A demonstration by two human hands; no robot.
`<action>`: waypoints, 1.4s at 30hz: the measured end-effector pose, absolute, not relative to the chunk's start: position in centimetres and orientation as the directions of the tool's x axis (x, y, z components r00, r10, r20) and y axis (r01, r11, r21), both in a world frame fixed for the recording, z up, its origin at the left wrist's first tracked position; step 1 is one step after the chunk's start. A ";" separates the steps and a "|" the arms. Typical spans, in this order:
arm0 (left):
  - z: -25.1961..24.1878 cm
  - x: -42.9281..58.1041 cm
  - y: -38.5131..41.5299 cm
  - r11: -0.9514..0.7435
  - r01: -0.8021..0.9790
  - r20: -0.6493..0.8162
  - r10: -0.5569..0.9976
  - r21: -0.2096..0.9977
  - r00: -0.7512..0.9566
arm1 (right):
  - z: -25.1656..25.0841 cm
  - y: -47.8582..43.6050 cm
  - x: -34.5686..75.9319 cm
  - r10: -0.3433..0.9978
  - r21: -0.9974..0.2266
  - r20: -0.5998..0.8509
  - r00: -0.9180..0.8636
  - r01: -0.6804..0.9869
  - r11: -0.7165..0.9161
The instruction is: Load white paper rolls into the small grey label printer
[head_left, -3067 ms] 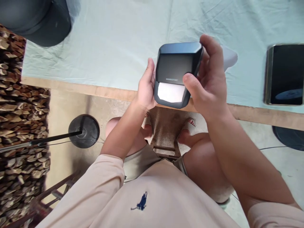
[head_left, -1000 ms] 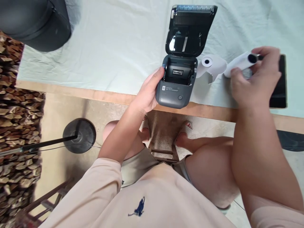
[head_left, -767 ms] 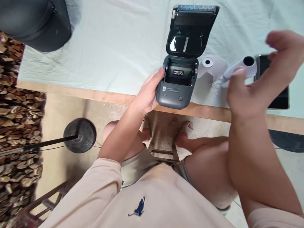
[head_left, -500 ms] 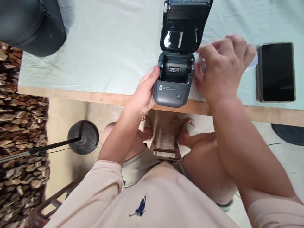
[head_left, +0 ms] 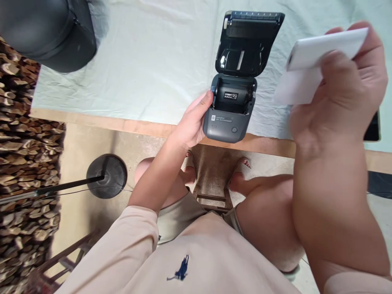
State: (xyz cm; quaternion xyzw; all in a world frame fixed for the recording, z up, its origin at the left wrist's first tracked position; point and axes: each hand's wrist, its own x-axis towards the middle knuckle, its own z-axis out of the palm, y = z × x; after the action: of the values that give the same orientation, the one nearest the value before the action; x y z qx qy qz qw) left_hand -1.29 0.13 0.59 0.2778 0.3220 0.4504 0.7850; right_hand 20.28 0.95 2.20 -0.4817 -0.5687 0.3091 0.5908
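Note:
A dark grey label printer [head_left: 226, 124] rests near the table's front edge with its black lid [head_left: 248, 43] swung up and back. Its paper bay [head_left: 234, 96] lies bare, with a small black-and-white sticker inside. My left hand [head_left: 194, 120] grips the printer's left side, thumb on the upper rim. To the right of the printer and raised off the table, my right hand [head_left: 346, 81] is closed around a white paper roll [head_left: 330, 45]. A loose flap of its paper hangs down toward the left. Some of the right fingers are hidden behind the roll.
A black phone [head_left: 372, 128] lies at the right, mostly covered by my right wrist. At the far left of the cloth-covered table [head_left: 153, 53] stands a large black bag-like object [head_left: 58, 36]. Below are a round lamp-like base [head_left: 106, 175] and stacked firewood [head_left: 27, 175].
My right hand has lifted and moved right, turning over with the paper roll now plainly visible in it. The printer and my left hand appear slightly lower and further right.

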 end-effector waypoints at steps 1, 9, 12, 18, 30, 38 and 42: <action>0.6 -1.3 0.1 0.431 -0.528 -0.240 0.888 0.732 0.392 | 3.1 0.5 19.8 0.934 -0.939 0.295 0.201 -0.120 0.322; 0.5 -1.3 0.2 0.398 -0.518 -0.195 0.895 0.757 0.402 | 5.4 -0.7 17.0 0.990 -0.646 -0.072 0.120 -0.762 0.045; 0.5 -1.4 0.1 0.407 -0.500 -0.206 0.889 0.764 0.409 | 4.8 -0.8 17.4 0.996 -0.639 -0.088 0.031 -0.769 -0.033; 0.5 -1.4 0.1 0.395 -0.501 -0.191 0.892 0.770 0.409 | 4.1 -1.0 18.2 0.982 -0.769 -0.189 0.015 -0.624 -0.139; 0.9 -1.3 -0.2 0.336 -0.458 -0.124 0.893 0.823 0.432 | 3.5 -2.2 14.5 0.802 -0.699 0.595 -0.047 0.462 0.546; 0.6 -1.4 -0.2 0.323 -0.429 -0.117 0.891 0.844 0.440 | 2.5 -1.3 14.7 0.862 -0.516 0.487 -0.139 0.751 0.412; 0.8 -1.3 -0.3 0.313 -0.426 -0.128 0.904 0.849 0.409 | 2.2 -1.3 14.7 0.849 -0.492 0.510 -0.137 0.763 0.419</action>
State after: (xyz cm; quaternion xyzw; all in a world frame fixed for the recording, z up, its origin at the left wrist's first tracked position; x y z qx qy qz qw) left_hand -1.28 -0.31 0.79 0.3818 0.3126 0.4447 0.7475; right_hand 14.72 -1.32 2.22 -0.5359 -0.7520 0.0566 0.3796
